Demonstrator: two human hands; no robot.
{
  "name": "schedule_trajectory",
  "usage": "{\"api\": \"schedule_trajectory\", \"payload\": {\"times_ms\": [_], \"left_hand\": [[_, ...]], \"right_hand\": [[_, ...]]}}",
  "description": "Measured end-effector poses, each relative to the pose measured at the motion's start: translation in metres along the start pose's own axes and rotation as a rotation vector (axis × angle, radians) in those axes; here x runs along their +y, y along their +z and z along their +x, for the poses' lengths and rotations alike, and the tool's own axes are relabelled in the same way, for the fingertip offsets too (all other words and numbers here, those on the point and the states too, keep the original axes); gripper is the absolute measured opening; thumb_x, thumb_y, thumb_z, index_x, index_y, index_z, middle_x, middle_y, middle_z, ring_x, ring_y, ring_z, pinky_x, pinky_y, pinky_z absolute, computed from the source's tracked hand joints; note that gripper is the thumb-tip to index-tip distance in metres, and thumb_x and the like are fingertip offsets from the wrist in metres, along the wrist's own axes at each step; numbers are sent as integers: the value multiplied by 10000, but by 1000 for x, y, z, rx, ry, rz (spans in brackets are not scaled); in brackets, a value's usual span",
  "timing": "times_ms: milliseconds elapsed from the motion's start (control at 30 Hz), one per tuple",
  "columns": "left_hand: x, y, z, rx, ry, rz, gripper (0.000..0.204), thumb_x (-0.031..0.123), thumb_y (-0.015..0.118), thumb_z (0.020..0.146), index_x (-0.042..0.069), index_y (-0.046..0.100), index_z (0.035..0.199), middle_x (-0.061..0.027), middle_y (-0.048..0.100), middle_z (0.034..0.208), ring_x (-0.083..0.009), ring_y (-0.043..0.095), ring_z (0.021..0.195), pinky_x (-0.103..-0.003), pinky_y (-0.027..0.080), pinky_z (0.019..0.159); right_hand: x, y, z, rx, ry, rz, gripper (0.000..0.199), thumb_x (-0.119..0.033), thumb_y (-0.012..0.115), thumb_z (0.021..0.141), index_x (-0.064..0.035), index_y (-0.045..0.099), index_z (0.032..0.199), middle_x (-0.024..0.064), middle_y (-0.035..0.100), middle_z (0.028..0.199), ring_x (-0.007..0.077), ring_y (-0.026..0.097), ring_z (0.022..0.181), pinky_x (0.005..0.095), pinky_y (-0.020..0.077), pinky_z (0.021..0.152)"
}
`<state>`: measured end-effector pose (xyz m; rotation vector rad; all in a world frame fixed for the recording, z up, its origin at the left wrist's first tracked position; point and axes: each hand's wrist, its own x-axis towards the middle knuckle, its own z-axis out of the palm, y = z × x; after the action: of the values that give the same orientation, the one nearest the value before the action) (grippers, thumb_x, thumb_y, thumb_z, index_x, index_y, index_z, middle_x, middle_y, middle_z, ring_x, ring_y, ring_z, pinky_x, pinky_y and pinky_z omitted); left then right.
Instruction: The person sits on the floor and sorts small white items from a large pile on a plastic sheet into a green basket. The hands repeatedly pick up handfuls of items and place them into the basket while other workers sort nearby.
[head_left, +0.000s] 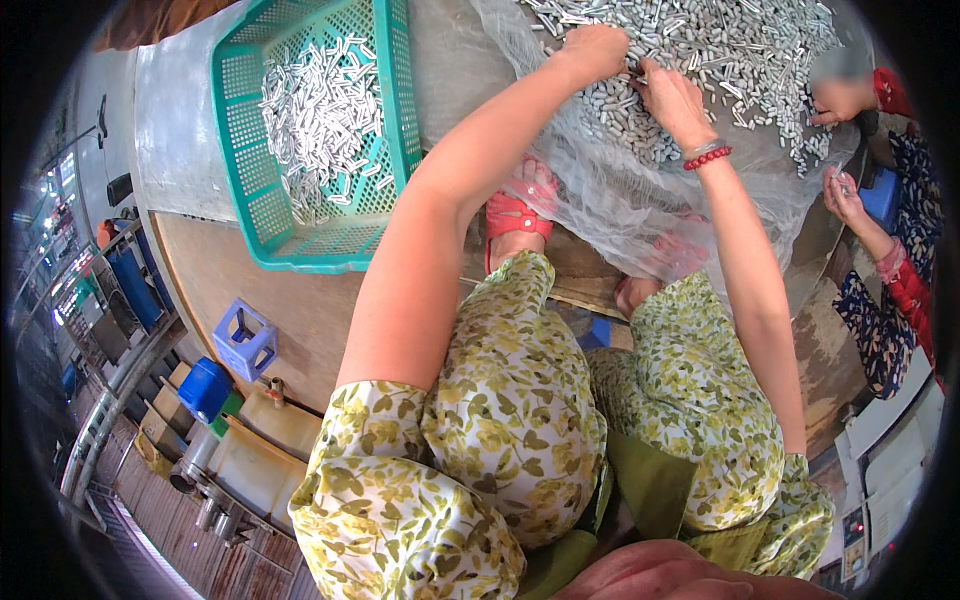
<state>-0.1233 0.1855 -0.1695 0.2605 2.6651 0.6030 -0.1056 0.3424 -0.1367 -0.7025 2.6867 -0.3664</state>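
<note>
A broad heap of small silvery metal pieces (700, 50) lies on a clear plastic sheet (590, 190) in front of me. At the heap's near left part, my left hand (597, 52) is closed, its fingertips mostly hidden. My right hand (676, 104), with a red bead bracelet (708, 157) at the wrist, reaches into the heap close beside it. Its thumb and fingers are drawn together. Whatever either hand holds is too small or hidden to make out. To the left stands a green plastic basket (398, 120) partly filled with similar, brighter metal pieces (325, 115).
At the right, another person's hand (838, 98) touches the heap's edge; that person's other hand (846, 200) is held lower. A purple plastic stool (245, 340), a blue container (204, 388) and pale tanks (255, 465) stand at the lower left. My sandalled foot (520, 215) is beside the sheet.
</note>
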Motion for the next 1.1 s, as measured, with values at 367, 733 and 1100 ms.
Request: {"api": "schedule_trajectory", "payload": {"times_ms": [367,733,1100], "left_hand": [[-14,-3,-15,-27,-27,86,333,311,596,761,36,663,936,-168,655,942,-314,631,898,-424,497,792],[-1,-5,-8,4,-47,150,217,115,556,756,73,680,928,-145,667,932,-293,648,889,-411,513,741],[-14,-10,-10,-62,-67,-64,318,257,600,731,35,664,950,-179,654,938,-292,642,876,-415,500,742]], "right_hand": [[53,9,-15,90,141,374,235,-282,580,826,-87,613,952,170,641,888,355,604,864,412,467,725],[24,0,-3,-70,82,98,280,-264,592,800,-34,576,959,196,630,871,374,599,825,441,473,689],[50,-42,-56,-268,-15,2195,158,-169,474,876,-49,407,799,-7,302,668,83,321,558,150,239,378]]}}
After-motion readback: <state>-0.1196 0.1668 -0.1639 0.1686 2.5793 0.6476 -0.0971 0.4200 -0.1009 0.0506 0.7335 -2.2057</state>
